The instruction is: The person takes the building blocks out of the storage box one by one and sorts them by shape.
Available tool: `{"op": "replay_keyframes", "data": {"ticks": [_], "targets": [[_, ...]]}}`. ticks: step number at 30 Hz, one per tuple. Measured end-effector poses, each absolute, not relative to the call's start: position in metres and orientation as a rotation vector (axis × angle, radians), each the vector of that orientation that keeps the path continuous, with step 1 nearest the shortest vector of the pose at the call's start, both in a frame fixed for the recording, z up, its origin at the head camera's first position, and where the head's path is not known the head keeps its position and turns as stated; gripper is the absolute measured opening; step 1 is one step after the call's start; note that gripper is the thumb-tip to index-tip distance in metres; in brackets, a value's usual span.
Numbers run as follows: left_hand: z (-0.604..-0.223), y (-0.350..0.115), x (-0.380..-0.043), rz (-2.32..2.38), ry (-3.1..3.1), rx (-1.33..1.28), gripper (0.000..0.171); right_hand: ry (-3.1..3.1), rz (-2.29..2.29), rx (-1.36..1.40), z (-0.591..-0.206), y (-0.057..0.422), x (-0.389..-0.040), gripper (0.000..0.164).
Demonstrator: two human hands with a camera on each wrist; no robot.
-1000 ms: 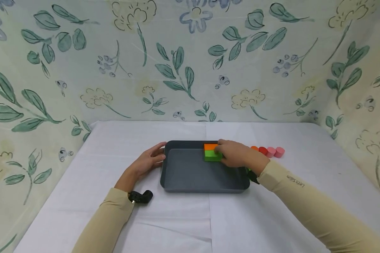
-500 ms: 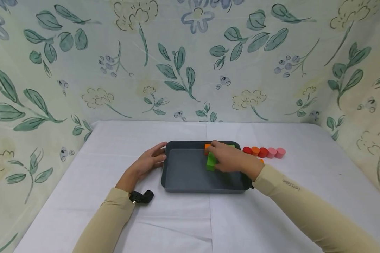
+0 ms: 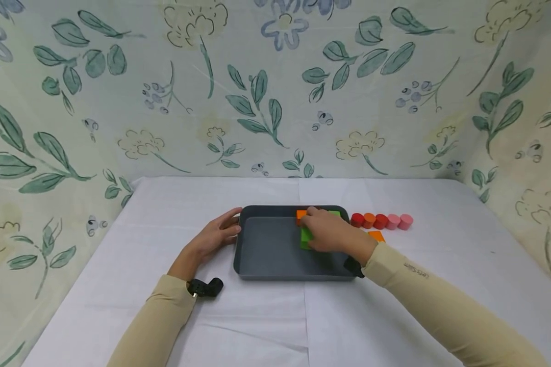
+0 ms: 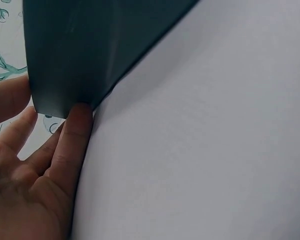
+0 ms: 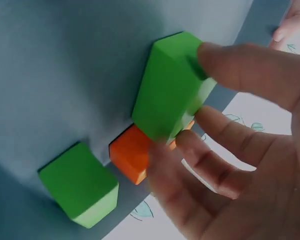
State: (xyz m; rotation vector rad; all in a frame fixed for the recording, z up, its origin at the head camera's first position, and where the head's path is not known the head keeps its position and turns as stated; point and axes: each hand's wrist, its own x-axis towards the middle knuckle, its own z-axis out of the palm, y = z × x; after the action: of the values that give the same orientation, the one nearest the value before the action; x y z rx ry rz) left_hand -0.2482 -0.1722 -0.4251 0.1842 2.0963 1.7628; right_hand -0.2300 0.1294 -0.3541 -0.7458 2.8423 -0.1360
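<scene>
In the head view, my right hand (image 3: 328, 230) is over the back right of a dark grey tray (image 3: 268, 278). Its thumb and fingers hold a long green block (image 5: 167, 87) in the right wrist view. Beside that block lies an orange block (image 5: 131, 154), partly covered by the fingers. A second green block (image 5: 79, 182) sits apart from them, near the tray's back wall. My left hand (image 3: 209, 238) stays at the tray's back left corner, fairly straight fingers touching the rim and outer wall (image 4: 75, 60).
Right of the tray stands a row of small cylinders, red (image 3: 357, 220), orange (image 3: 369, 220) and pink (image 3: 405, 221) among them. Another orange block (image 3: 376, 236) lies in front of the row, partly hidden by my right wrist. White cloth (image 3: 239, 326) covers the table; a floral curtain (image 3: 284, 102) hangs behind.
The long green block has turned, its near end swinging toward me. My right hand has shifted left and slightly nearer, uncovering the second green block. The left hand stays in place.
</scene>
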Motion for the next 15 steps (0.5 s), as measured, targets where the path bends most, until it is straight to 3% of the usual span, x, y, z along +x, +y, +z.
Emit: {"op": "replay_keyframes", "data": {"ticks": [8,15], "targets": [[-0.4248,-0.1739,-0.2475,1.78,2.099,0.189,0.065,2.767,-0.21,-0.712,-0.356,0.1255,-0.2281,0.043],[-0.4266,-0.1723,-0.2497,1.769,2.087,0.204,0.064,2.669,-0.262,-0.626,-0.3583,0.1243,-0.2264,0.067]]}}
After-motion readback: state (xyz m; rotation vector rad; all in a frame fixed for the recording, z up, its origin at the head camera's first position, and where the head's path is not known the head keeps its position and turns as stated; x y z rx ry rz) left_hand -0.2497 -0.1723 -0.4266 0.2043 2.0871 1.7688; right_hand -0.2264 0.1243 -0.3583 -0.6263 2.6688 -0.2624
